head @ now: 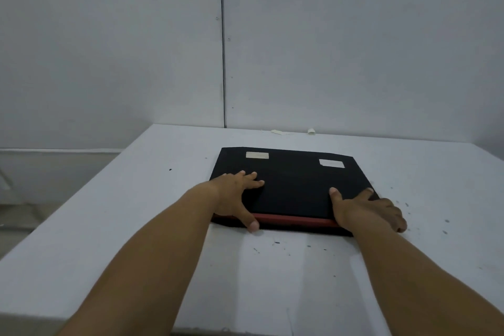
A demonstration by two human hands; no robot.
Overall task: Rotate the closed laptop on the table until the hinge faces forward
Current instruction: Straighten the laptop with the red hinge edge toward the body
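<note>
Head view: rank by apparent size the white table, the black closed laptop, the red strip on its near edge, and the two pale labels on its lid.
1. white table
2. black closed laptop
3. red strip
4. left pale label and right pale label: alike, unranked

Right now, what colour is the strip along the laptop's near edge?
Red strip, against the black laptop; head view.

One laptop (pixel 294 188), two hands (pixel 234 196) (pixel 365 210), two labels (pixel 257 155) (pixel 331 163), one table (pixel 109 199).
</note>
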